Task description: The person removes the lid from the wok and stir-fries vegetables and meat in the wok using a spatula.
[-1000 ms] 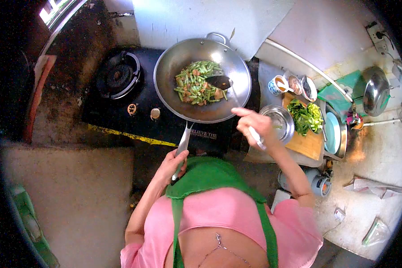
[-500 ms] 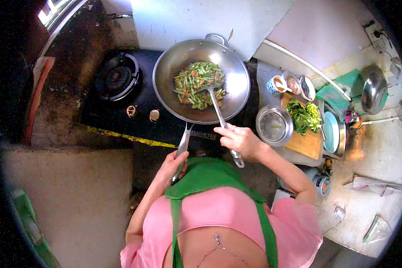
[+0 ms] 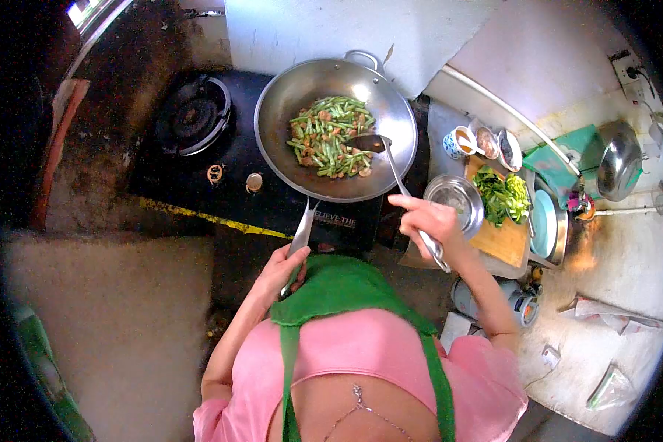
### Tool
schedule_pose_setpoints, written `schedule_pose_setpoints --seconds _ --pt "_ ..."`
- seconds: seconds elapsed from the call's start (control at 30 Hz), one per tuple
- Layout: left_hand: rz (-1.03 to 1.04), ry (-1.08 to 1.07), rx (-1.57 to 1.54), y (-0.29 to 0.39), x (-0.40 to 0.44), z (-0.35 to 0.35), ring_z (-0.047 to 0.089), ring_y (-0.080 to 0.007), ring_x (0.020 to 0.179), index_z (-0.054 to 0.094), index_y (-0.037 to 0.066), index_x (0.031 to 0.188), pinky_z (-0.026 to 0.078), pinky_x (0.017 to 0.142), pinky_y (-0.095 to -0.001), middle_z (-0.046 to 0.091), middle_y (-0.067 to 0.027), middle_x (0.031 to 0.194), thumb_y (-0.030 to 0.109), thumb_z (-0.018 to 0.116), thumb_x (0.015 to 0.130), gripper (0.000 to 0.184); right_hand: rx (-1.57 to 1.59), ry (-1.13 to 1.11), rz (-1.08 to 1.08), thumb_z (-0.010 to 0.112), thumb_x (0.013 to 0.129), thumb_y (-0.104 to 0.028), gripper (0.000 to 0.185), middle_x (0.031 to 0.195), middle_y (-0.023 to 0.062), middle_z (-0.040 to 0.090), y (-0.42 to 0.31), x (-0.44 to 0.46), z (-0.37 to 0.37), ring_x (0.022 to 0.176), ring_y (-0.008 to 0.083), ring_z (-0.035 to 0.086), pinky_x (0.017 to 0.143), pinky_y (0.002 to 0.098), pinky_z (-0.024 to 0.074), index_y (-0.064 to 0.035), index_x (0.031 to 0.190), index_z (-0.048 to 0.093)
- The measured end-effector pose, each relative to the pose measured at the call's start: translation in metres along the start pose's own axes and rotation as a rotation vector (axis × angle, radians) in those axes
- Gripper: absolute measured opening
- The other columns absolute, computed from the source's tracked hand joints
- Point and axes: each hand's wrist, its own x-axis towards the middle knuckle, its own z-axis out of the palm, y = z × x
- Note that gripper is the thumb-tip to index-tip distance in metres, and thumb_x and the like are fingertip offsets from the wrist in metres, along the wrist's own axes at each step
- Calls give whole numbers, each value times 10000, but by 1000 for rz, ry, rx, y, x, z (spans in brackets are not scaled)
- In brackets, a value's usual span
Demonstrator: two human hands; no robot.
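My left hand (image 3: 276,271) is wrapped round the long handle (image 3: 301,237) of a large wok (image 3: 272,132) on the stove. My right hand (image 3: 431,227) is closed round the handle of a metal spatula (image 3: 396,168), index finger stretched along it. The spatula's dark blade rests at the right edge of the chopped green beans (image 3: 329,151), which are mixed with small brown pieces in the middle of the wok.
A second burner (image 3: 194,116) lies left of the wok. To the right stand a metal bowl (image 3: 454,193), a patterned cup (image 3: 453,141), small dishes (image 3: 510,149), and a cutting board (image 3: 497,241) with chopped greens (image 3: 502,195). A blue-green basin (image 3: 544,223) is beyond.
From half a second ago, my right hand has moved right and the spatula blade has shifted from the beans' middle to their right edge. The beans have been stirred. My left hand keeps its hold.
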Motion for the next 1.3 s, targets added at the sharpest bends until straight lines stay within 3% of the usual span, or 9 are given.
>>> schedule_pose_setpoints --seconds 0.17,0.33,0.4,0.63,0.7,0.83,1.1,1.17,1.3 --pt "-9 12 24 0 0 0 399 -77 440 458 80 877 320 398 -223 449 5 572 305 519 913 236 -90 -193 -88 668 703 -77 123 1070 109 628 8 -2 14 856 267 645 701 350 534 -41 720 551" --pt "24 -14 25 -5 3 -2 394 -74 440 458 79 888 318 401 -221 438 8 565 327 519 908 257 -117 -46 -87 673 707 -70 135 1081 125 619 -2 25 15 796 282 636 706 349 525 -28 726 546" --pt "-8 14 12 0 0 -1 442 -73 512 492 95 842 346 445 -233 487 25 640 304 571 885 228 -186 54 -126 671 709 -49 134 1095 135 610 9 37 25 791 288 632 704 360 518 -22 741 544" --pt "11 -28 17 -1 -1 -2 399 -82 451 441 85 872 325 416 -228 433 7 563 328 522 906 259 -210 -19 -201 645 746 -90 149 1115 167 591 37 51 50 847 327 628 688 371 514 -30 730 510" --pt "5 -5 48 -1 0 -1 403 -86 451 442 82 861 325 415 -232 430 6 553 322 521 907 257 -123 80 -205 641 737 -75 145 1108 172 592 45 65 42 822 321 630 667 374 507 -34 744 502" --pt "6 -18 22 -4 2 -4 423 -71 474 486 105 863 329 418 -231 491 21 612 341 558 892 248 -236 170 -71 639 714 -42 120 1098 188 592 69 92 67 786 334 620 657 372 502 -11 745 527" --pt "4 -43 37 -1 0 -3 421 -74 471 478 102 886 328 418 -233 488 19 609 363 550 890 270 -162 158 -105 620 724 -17 89 1052 169 617 66 96 60 814 324 627 648 361 509 -17 760 539" --pt "5 -38 45 -2 1 -4 424 -75 478 478 102 890 330 419 -234 490 20 615 366 551 890 274 -161 100 -125 595 779 -103 86 1084 172 605 74 99 73 816 317 634 669 388 517 -35 808 551" --pt "19 -69 16 -3 0 -5 438 -78 496 478 102 900 336 419 -239 496 19 630 372 548 890 279 -176 23 -231 586 715 -79 120 1127 182 587 62 95 69 879 325 624 705 395 520 -33 812 531"
